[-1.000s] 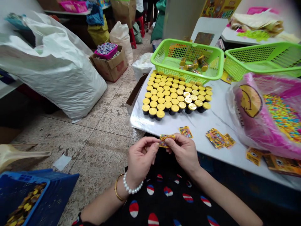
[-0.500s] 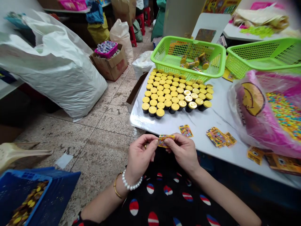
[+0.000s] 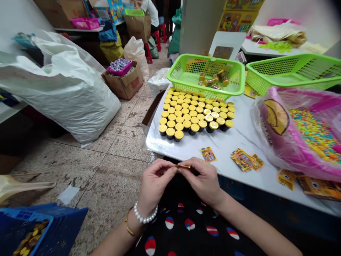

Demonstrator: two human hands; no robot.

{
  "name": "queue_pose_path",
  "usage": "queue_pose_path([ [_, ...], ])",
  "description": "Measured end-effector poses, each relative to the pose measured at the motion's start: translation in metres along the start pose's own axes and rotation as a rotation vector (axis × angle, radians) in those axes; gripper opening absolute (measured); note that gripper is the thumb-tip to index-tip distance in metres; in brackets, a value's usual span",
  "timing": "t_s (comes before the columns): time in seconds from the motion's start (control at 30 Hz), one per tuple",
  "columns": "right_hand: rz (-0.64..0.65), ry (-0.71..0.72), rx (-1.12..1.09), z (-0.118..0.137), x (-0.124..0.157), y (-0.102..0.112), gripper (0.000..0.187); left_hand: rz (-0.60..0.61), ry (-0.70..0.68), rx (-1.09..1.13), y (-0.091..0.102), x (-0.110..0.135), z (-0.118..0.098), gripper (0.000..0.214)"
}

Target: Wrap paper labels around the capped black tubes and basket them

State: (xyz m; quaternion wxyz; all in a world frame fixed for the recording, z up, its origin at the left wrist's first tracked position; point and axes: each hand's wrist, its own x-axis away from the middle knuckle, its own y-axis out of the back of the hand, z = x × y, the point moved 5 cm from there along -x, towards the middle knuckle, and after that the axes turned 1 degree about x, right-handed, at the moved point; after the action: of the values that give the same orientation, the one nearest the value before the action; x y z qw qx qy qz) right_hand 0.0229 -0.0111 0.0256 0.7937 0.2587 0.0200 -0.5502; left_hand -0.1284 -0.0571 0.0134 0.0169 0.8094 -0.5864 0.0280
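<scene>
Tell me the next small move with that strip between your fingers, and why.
Probably press the narrow printed card firm, with the left hand and right hand pinching it from both ends. It shows almost edge-on, so it looks folded or rolled, though I cannot tell which. More printed cards lie loose on the table.
</scene>
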Motion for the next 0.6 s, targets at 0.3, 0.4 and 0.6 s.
queue_pose_path([
  [0.3, -0.057, -0.108, -0.010, 0.000, -0.008, -0.005, 0.017, -0.191, -0.049, 0.120, 0.001, 0.009, -0.009, 0.031],
  [0.4, -0.029, -0.233, -0.121, -0.007, -0.008, -0.004, 0.022, -0.239, -0.088, 0.073, 0.005, 0.012, -0.012, 0.021],
  [0.6, -0.047, -0.217, -0.214, -0.010, -0.008, -0.001, 0.017, -0.141, -0.179, -0.067, 0.003, 0.012, -0.017, 0.012],
])
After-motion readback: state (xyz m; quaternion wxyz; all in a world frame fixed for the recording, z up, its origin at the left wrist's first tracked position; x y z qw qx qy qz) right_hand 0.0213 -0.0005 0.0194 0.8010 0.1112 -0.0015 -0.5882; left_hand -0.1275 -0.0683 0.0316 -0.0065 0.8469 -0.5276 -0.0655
